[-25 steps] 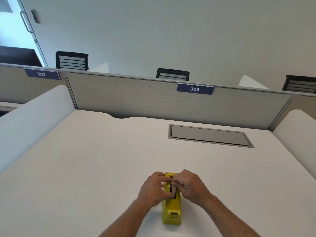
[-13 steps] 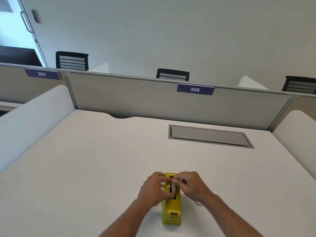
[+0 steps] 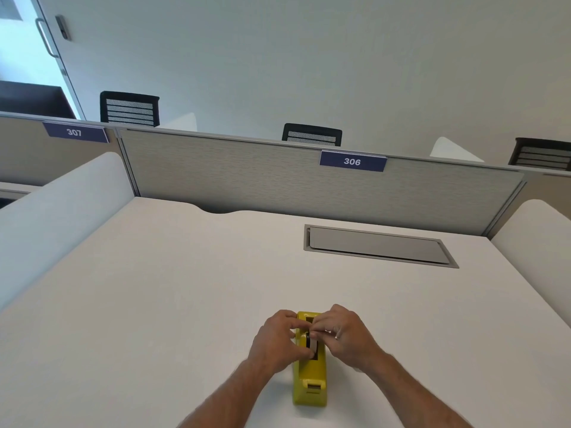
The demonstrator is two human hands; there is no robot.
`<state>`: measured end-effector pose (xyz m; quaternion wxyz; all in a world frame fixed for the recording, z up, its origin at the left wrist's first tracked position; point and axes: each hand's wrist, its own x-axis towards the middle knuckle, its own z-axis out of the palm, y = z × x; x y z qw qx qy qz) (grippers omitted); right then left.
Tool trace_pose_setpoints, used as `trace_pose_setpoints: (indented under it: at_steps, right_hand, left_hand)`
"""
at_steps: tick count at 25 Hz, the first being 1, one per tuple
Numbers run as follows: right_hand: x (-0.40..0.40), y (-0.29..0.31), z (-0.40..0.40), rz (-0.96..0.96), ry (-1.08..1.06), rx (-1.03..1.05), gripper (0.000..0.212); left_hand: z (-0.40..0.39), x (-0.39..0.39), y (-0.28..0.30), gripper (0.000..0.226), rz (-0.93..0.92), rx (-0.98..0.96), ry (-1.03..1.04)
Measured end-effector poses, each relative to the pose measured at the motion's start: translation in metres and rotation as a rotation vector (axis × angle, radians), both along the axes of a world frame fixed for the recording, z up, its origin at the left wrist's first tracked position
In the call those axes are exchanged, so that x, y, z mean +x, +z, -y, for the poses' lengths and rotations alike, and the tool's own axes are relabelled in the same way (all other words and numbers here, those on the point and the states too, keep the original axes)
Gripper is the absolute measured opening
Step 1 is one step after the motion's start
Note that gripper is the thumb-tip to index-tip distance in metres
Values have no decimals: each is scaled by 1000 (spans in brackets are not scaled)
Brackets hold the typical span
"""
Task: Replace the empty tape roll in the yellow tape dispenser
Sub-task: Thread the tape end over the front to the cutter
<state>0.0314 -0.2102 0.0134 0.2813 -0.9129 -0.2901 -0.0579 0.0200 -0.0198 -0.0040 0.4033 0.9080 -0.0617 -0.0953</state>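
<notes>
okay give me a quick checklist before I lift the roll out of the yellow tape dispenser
1. Dispenser flat on the desk: ok.
2. Left hand and right hand both at the roll slot: ok.
3. Grip closed on the roll: cannot tell, fingers hide it.
4. Roll free of its cradle: cannot tell.
5. New roll within reach: not ok, none in view.

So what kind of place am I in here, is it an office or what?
Most likely a shared open-plan office. The white desk is fenced by a grey fabric divider panel bearing a numbered blue "306" sign, and black mesh-backed office chairs stand at the stations beyond.
</notes>
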Motion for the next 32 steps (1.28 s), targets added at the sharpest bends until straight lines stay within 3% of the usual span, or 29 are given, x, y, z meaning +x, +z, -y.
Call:
trace_pose_setpoints:
  at_steps: [10,15,21,32]
  right_hand:
    - [-12,-2,-6,245,32,-241,6]
    - [-13,-3,-9,205,1,-240,7]
    - [-14,-3,-11,193,-32,-230,6]
    - [-13,0,-19,166,-182,-173,12]
  left_hand:
    - [1,-1,3,57,3,23,-4]
    - [-2,-3,1,61,-13,15,-40]
    - [1,-3,4,51,-2,-27,4]
    - [1,-3,11,59,13,31,-16]
